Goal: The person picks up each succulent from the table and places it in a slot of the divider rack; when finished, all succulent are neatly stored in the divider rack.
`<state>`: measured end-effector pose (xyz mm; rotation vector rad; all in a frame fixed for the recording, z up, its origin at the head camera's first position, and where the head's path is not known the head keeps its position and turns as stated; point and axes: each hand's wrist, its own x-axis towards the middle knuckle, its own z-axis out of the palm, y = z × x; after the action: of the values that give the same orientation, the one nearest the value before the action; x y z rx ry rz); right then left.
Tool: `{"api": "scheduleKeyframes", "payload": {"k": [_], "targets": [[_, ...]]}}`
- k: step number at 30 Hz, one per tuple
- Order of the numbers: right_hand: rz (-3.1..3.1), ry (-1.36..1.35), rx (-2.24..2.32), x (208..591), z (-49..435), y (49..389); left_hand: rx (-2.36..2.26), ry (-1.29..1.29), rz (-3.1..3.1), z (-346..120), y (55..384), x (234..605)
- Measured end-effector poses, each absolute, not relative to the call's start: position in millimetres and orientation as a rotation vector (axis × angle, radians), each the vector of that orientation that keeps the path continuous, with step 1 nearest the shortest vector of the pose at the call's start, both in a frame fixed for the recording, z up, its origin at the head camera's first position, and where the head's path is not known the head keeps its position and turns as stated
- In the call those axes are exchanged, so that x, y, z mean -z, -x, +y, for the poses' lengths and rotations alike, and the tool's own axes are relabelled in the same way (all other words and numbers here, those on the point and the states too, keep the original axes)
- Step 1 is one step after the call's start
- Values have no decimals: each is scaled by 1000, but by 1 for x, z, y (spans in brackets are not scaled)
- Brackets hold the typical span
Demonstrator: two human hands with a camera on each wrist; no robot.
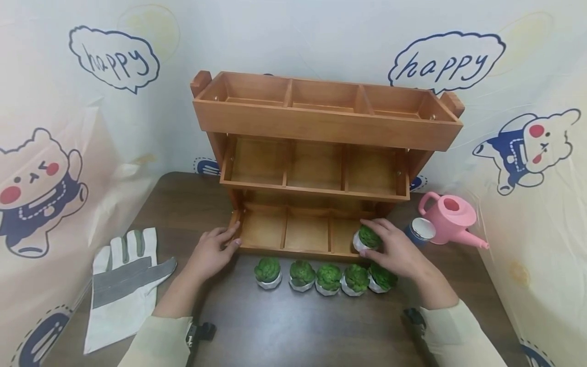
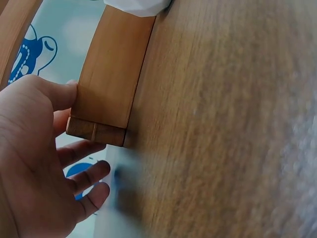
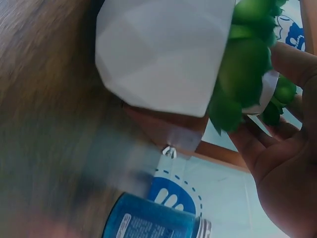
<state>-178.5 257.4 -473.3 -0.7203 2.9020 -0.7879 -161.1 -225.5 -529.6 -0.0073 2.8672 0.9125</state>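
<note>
A three-tier wooden planter shelf [image 1: 327, 122] stands at the back, each tier split into three compartments. My left hand [image 1: 213, 255] grips the left end of its bottom tier; in the left wrist view the thumb lies at the front board [image 2: 111, 74] and the lower fingers curl loosely past the corner. With my right hand [image 1: 394, 250] I hold a small potted succulent [image 1: 369, 237] in a white pot at the bottom tier's right compartment. Several similar potted succulents [image 1: 328, 278] line up in front of the shelf. One white faceted pot [image 3: 163, 54] partly covers the held plant in the right wrist view.
To the right of the shelf are a blue jar [image 1: 421, 230] with a pale lid and a pink watering can [image 1: 451, 219]. A white and grey work glove [image 1: 124, 285] lies at the table's left side. Printed cloth [image 1: 298, 41] hangs around the table.
</note>
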Motion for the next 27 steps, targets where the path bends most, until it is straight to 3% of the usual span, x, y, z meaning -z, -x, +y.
{"api": "scheduleKeyframes", "payload": {"k": [27], "targets": [[2829, 760, 715, 479, 221, 197, -923, 26, 2886, -225, 159, 533]]}}
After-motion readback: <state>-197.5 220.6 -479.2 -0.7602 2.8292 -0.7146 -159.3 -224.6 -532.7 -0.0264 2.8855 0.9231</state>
